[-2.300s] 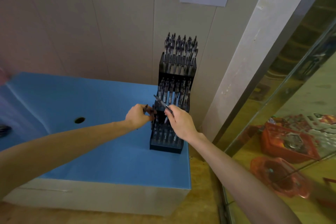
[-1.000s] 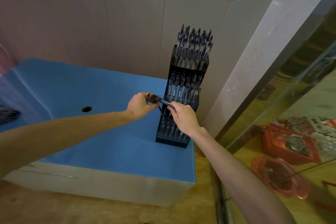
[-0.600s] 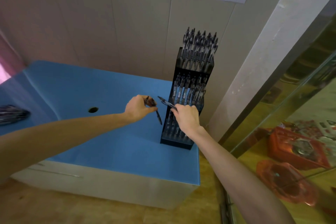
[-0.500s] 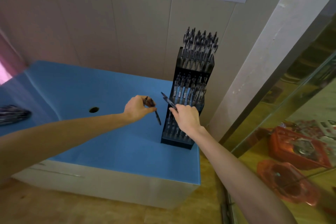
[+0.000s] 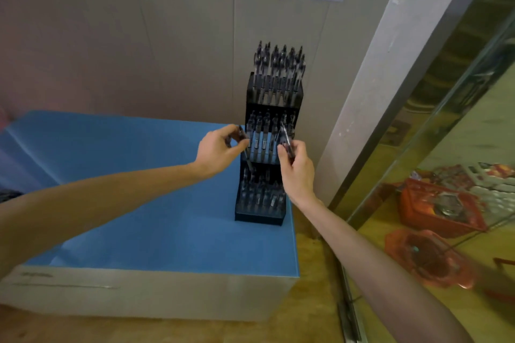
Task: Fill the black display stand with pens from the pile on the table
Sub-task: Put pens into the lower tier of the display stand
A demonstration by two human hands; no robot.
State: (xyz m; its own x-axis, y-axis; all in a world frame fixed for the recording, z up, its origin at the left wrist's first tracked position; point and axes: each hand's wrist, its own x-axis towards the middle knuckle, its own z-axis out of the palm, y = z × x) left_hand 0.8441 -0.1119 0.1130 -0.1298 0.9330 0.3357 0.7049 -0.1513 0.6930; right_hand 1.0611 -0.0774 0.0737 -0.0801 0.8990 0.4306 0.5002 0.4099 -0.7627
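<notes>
Black display stand (image 5: 267, 170) at counter's (image 5: 139, 217) right edge looks mostly full; left grip (image 5: 220, 152) and right grip (image 5: 295, 164) each pinch one pen, not yet slotted.

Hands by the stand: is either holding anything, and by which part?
Both. The left hand pinches a pen near its upper end; the right hand pinches another pen by its lower part.

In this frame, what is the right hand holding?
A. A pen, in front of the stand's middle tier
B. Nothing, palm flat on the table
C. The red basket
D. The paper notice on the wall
A: the right hand pinches a pen before the middle tier of the black display stand.
</notes>
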